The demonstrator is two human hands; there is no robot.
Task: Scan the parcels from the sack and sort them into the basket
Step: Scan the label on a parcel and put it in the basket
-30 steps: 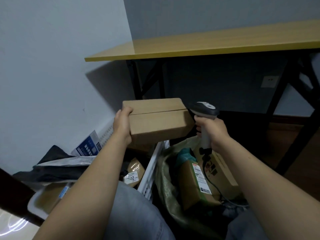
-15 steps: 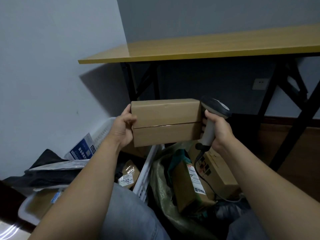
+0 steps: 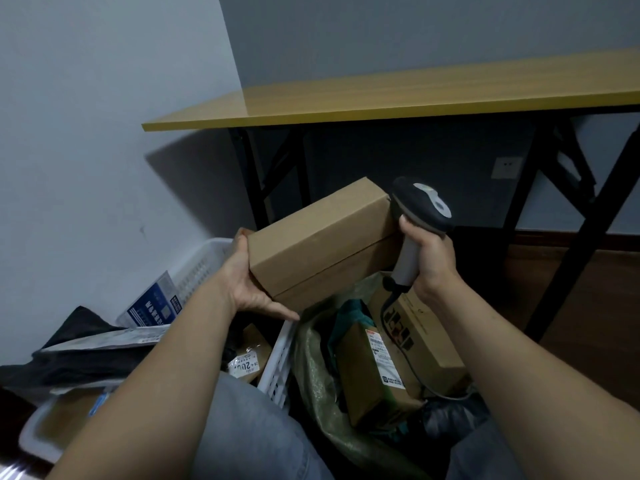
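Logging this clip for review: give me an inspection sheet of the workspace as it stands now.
Surface: table, not in use; box held in the air.
Job's things: box tilted; scanner head beside its right end; sack holds parcels; basket holds parcels, mailers.
Clutter: nothing seen.
Hands: left hand holds the box's left end; right hand grips the scanner handle.
Cables: cable runs from the scanner down into the sack.
Surroundings: walls, socket, wood floor.
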